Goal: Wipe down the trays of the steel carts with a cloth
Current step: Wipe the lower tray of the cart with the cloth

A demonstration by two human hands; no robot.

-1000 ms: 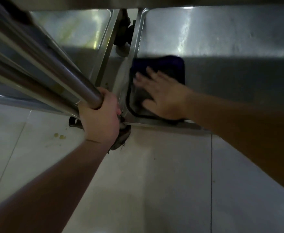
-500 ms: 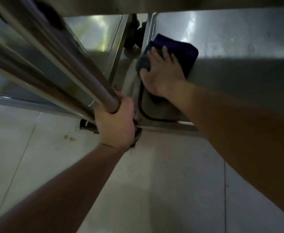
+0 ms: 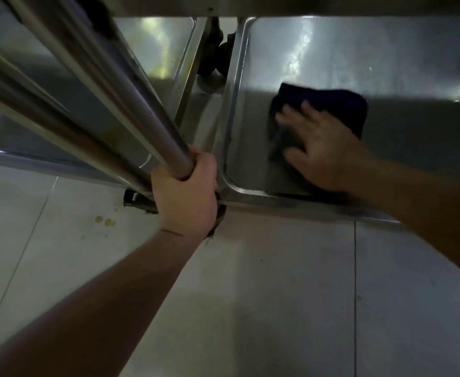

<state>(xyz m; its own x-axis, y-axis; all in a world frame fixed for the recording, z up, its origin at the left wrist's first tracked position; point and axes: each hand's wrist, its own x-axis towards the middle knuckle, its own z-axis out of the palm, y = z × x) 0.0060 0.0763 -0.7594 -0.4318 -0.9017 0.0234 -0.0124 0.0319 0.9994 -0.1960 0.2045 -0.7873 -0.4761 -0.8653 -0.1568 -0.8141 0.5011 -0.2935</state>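
Steel bottom tray [image 3: 386, 164] of the right-hand cart is mid-wipe, by my reading: the right hand [image 3: 324, 151] presses a dark blue folded cloth [image 3: 332, 104] flat with fingers spread, toward 2 o'clock in the view. At 7 o'clock of it, the left hand [image 3: 185, 194] grips a round steel cart post [image 3: 131, 104], fingers wrapped around. Next likely calls for sweeping the cloth across unwiped tray floor to 3 o'clock. Motion blurs the right fingertips; an upper shelf hides the tray's far end.
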